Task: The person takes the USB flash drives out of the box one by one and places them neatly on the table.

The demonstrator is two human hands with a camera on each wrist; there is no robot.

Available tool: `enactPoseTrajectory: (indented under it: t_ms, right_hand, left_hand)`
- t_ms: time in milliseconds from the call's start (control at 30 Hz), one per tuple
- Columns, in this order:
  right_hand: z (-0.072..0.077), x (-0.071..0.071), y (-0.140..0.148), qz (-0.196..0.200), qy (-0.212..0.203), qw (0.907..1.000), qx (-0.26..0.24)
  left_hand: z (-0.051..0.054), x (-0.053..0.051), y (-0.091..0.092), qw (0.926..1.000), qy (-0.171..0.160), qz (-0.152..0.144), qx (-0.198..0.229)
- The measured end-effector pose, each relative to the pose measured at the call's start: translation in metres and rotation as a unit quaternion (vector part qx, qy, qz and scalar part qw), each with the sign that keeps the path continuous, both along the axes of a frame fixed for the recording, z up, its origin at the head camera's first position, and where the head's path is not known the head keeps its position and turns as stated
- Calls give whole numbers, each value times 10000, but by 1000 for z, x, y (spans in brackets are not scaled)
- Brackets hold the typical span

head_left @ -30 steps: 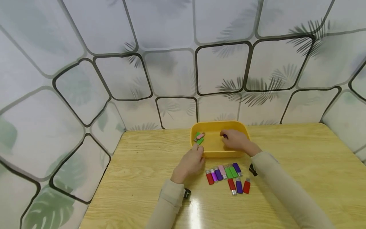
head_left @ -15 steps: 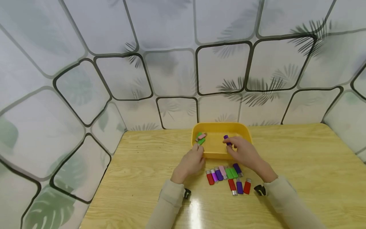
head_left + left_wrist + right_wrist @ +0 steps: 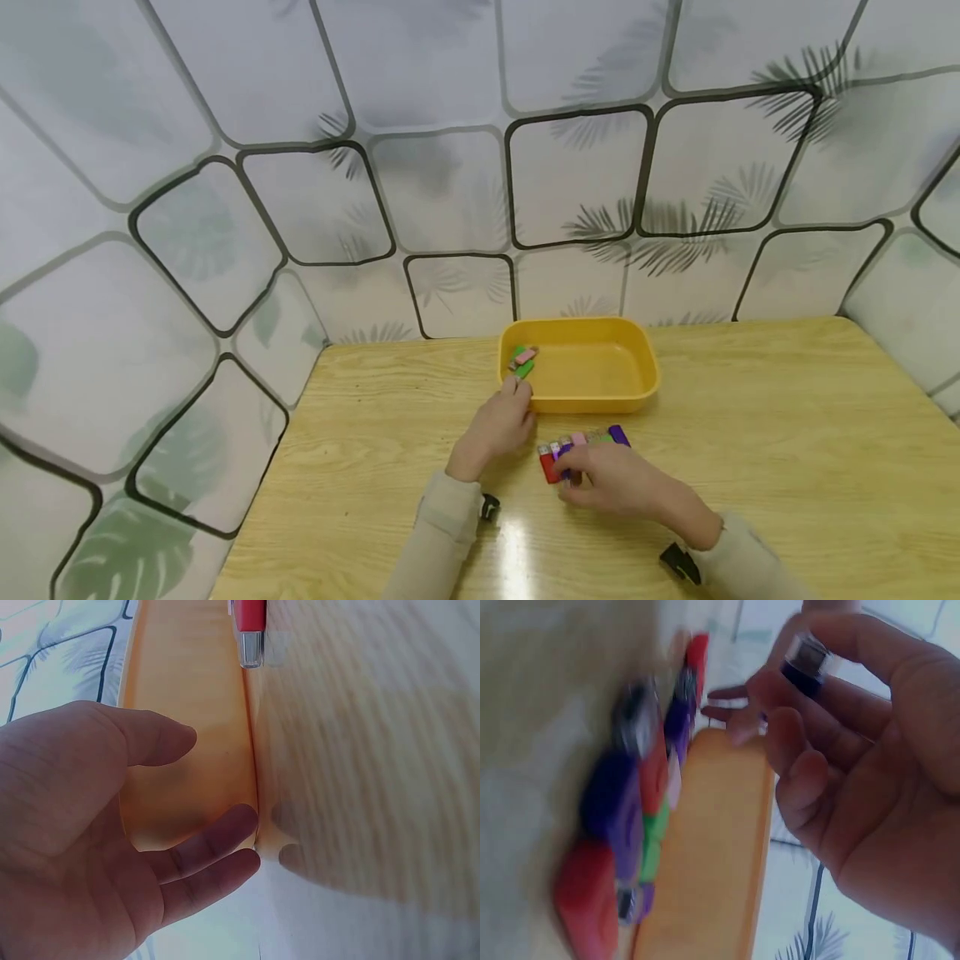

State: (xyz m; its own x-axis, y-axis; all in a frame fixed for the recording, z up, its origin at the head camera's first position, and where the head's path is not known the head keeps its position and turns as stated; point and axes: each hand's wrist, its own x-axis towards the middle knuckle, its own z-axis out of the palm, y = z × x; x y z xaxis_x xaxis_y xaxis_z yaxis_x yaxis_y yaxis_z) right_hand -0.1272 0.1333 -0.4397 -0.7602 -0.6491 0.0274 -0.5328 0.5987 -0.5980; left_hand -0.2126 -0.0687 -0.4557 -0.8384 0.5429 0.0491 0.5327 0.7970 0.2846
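Note:
My left hand (image 3: 498, 427) grips the near left corner of a yellow tray (image 3: 585, 406). In the left wrist view its thumb and two fingers lie against the tray's outer wall (image 3: 195, 675). My right hand (image 3: 618, 482) is over the rows of USB sticks in front of the tray and hides part of them. In the right wrist view it pinches a dark blue or purple USB stick (image 3: 804, 675) between thumb and fingers, metal plug up. A red stick (image 3: 548, 468) and a purple stick (image 3: 619, 435) show at the row's ends. Green and pink sticks (image 3: 527, 356) lie inside the tray's left end.
The wooden table (image 3: 375, 467) reaches back to a patterned wall covering (image 3: 450, 200), with the tray close to it. Below the right hand in the right wrist view, a loose red stick (image 3: 585, 892) and a purple stick (image 3: 611, 802) lie nearest.
My right hand has come out of the tray with the purple stick and moved down and left over the rows of sticks. My left hand has stayed on the tray's corner.

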Motion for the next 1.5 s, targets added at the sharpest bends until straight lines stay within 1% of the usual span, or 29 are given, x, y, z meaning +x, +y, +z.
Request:
enactPoseTrajectory:
  t_ms: [67, 133, 233, 300, 400, 433, 533, 733, 1000, 1100, 1233, 1400, 1500]
  right_hand:
    - [-3, 7, -4, 157, -280, 9994, 105]
    - [-6, 13, -7, 303, -451, 9984, 142]
    - [-12, 20, -10, 472, -564, 9968, 308]
    - [-15, 23, -12, 505, -731, 9951, 427]
    - [-17, 26, -12, 431, -1015, 9918, 643]
    - [-17, 26, -13, 406, -1046, 9914, 681]
    - [-18, 26, -11, 383, -993, 9913, 769]
    - [-21, 23, -6, 377, -593, 9951, 698]
    - [-24, 16, 0, 261, -240, 9968, 712]
    - [-23, 13, 1, 236, -231, 9969, 714]
    - [-21, 10, 2, 171, -325, 9968, 714]
    - [-18, 8, 4, 0, -423, 9966, 707]
    - [-17, 7, 7, -101, -582, 9958, 697]
  left_hand:
    - [-1, 0, -1, 10000, -5, 9, 19]
    - [-1, 1, -1, 10000, 17, -6, 25]
    - [-2, 2, -2, 10000, 49, -39, 37]
    - [-4, 2, -2, 10000, 50, -73, 40]
    - [-5, 4, -3, 10000, 11, -89, 44]
    - [-6, 4, -3, 9999, -9, -85, 56]
    - [-7, 6, -3, 10000, -40, -50, 59]
    - [-9, 7, -3, 10000, -61, -34, 48]
    - [-8, 4, -3, 9998, -146, -32, 91]
    - [-7, 2, -3, 9999, -110, -41, 41]
    - [-4, 0, -3, 10000, -47, -70, -12]
    - [-1, -1, -2, 10000, -45, -65, -2]
    - [-1, -2, -1, 10000, -47, -56, -6]
